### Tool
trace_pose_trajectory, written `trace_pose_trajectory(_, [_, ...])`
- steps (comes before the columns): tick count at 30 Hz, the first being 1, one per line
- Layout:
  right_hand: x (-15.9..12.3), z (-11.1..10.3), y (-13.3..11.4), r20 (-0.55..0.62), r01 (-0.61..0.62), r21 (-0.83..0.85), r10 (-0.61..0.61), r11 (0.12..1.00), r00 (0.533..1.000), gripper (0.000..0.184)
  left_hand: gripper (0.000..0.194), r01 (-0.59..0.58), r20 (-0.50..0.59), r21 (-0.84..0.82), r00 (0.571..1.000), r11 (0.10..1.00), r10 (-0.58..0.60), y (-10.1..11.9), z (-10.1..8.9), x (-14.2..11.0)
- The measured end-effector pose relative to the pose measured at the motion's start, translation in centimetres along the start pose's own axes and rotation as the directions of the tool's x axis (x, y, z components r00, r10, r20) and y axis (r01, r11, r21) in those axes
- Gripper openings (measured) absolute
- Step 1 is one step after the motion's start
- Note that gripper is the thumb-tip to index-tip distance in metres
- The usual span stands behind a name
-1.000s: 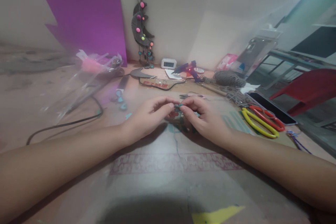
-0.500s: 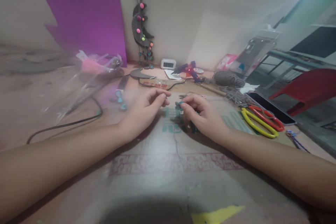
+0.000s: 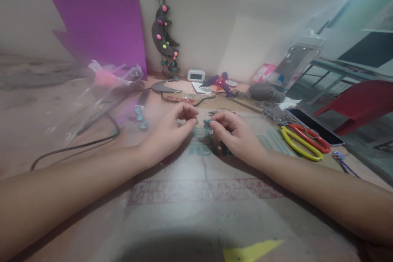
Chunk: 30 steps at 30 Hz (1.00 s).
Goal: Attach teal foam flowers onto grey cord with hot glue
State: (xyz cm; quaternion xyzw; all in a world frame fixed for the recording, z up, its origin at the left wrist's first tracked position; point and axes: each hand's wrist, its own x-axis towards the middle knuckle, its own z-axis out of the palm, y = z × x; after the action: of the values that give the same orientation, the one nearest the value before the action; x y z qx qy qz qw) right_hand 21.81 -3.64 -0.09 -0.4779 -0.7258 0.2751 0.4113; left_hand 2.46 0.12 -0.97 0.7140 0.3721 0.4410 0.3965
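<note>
Over the middle of the work surface, my right hand [image 3: 235,133] pinches a small teal-and-grey piece [image 3: 208,124], perhaps a bead or charm, between thumb and fingertips. A thin grey thread [image 3: 205,168] trails down over the sheet below it. Just across a small gap, my left hand [image 3: 175,129] has its thumb and index finger apart, and I see nothing between them. Beside my left hand lie several teal pieces [image 3: 140,119]. Beneath both hands spreads a clear plastic sheet [image 3: 172,221] over printed cardboard.
At right are yellow-and-red-handled scissors [image 3: 302,143], a phone [image 3: 316,127] and grey yarn [image 3: 266,92]. A glue gun [image 3: 219,83], white clock [image 3: 195,75] and grey crescent [image 3: 164,86] sit at the back. A moon decoration [image 3: 162,35] hangs near purple board [image 3: 98,24]; a black cable [image 3: 73,146] runs left.
My left thumb and index finger have parted from a near pinch. My right hand keeps its grip on the small teal piece, almost in the same place.
</note>
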Motion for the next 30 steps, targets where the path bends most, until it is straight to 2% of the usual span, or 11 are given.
trace_pose_trajectory(9, [0.06, -0.09, 0.29, 0.009, 0.009, -0.019, -0.009, 1.000, 1.000, 0.019, 0.009, 0.023, 0.054, -0.118, 0.998, 0.993, -0.017, 0.15, 0.09, -0.18])
trace_pose_trajectory(13, [0.09, -0.07, 0.34, 0.006, 0.014, -0.012, -0.014, 1.000, 1.000, 0.020, 0.018, -0.004, 0.054, -0.125, 0.998, 0.992, 0.011, -0.20, 0.02, 0.17])
trace_pose_trajectory(18, [0.12, -0.08, 0.15, 0.009, 0.015, -0.022, -0.015, 1.000, 1.000, 0.022, 0.026, 0.046, 0.041, -0.169, 0.998, 0.985, -0.039, -0.46, 0.12, 0.50])
trace_pose_trajectory(27, [0.14, -0.08, 0.22, 0.016, 0.018, -0.040, -0.017, 0.999, 1.000, 0.021, 0.021, 0.015, 0.067, -0.129, 0.998, 0.992, -0.006, -0.48, 0.15, 0.42])
trace_pose_trajectory(30, [0.14, -0.05, 0.16, 0.011, 0.019, -0.031, -0.018, 0.999, 1.000, 0.021, 0.017, 0.037, 0.059, -0.105, 0.998, 0.994, -0.031, -0.40, 0.07, 0.27])
